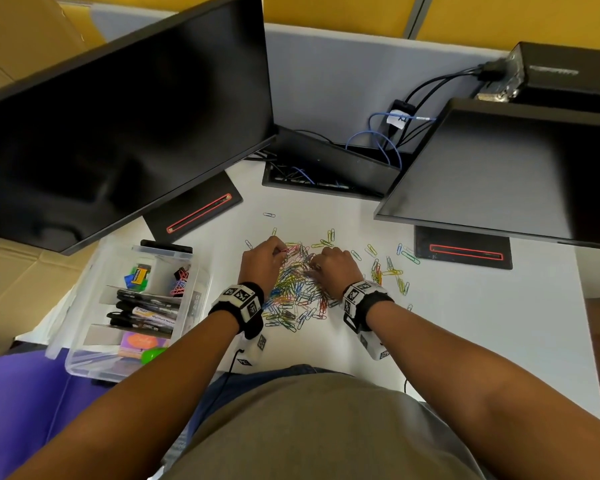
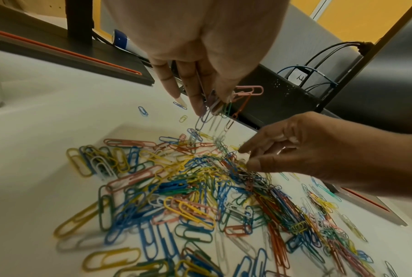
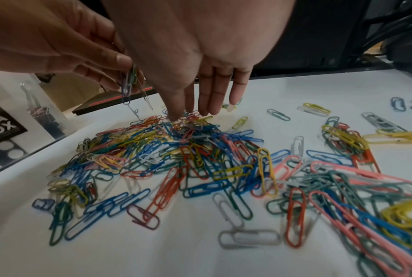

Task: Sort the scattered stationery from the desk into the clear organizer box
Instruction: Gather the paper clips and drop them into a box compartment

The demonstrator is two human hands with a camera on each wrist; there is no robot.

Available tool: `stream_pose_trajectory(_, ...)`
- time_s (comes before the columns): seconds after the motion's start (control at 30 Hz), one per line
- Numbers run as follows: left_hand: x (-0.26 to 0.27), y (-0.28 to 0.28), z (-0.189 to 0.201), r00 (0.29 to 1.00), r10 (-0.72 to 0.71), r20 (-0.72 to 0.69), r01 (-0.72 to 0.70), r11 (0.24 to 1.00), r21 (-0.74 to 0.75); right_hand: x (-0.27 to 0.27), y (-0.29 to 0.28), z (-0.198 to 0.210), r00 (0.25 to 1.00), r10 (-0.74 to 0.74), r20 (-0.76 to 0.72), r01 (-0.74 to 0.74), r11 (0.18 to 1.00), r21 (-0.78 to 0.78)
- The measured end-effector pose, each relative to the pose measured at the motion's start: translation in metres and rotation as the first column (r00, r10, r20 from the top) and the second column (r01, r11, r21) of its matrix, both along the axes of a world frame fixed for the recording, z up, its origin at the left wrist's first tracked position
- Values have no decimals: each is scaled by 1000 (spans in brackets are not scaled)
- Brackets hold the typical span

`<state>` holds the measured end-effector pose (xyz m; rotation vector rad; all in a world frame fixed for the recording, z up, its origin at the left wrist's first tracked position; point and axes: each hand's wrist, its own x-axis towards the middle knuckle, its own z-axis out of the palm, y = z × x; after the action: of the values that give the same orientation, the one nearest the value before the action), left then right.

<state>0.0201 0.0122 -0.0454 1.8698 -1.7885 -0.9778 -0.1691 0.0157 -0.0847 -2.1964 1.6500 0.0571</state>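
A heap of coloured paper clips (image 1: 293, 289) lies mid-desk, spread wide in the wrist views (image 2: 188, 187) (image 3: 176, 150). My left hand (image 1: 281, 252) hovers at the heap's far left and pinches a small bunch of clips (image 2: 224, 110) that dangle from its fingertips (image 3: 128, 84). My right hand (image 1: 314, 268) reaches down beside it, fingers fairly straight, tips touching the top of the heap (image 3: 188, 114). The clear organizer box (image 1: 84, 362) stands at the desk's left edge.
The box holds markers (image 1: 146, 313), binder clips (image 1: 180, 278) and sticky notes (image 1: 142, 341). Stray clips (image 1: 388, 268) lie to the right. Two black monitors (image 1: 118, 116) (image 1: 516, 168) overhang the desk, their stands (image 1: 194, 209) (image 1: 465, 251) behind the heap. A cable tray (image 1: 326, 168) sits at the back.
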Motion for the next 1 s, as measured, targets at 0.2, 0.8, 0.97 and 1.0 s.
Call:
stream_pose_trajectory(0.2, -2, 1, 5, 999, -41, -29, 42, 999, 23, 15, -6, 13, 951, -172, 257, 149, 983, 104)
stream_pose_trajectory(0.8, 22, -13, 41, 962, 87, -257, -109, 991, -75, 41, -20, 50, 669, -355, 654, 240, 935, 261)
stream_pose_trajectory(0.97, 39, -11, 51, 955, 122, -272, -154, 983, -101, 69, -18, 62, 595, -393, 701, 218, 918, 330)
stream_pose_trajectory(1.0, 42, -10, 52, 952, 132, -278, -166, 981, -102, 74, -17, 65, 598, -390, 700, 224, 920, 321)
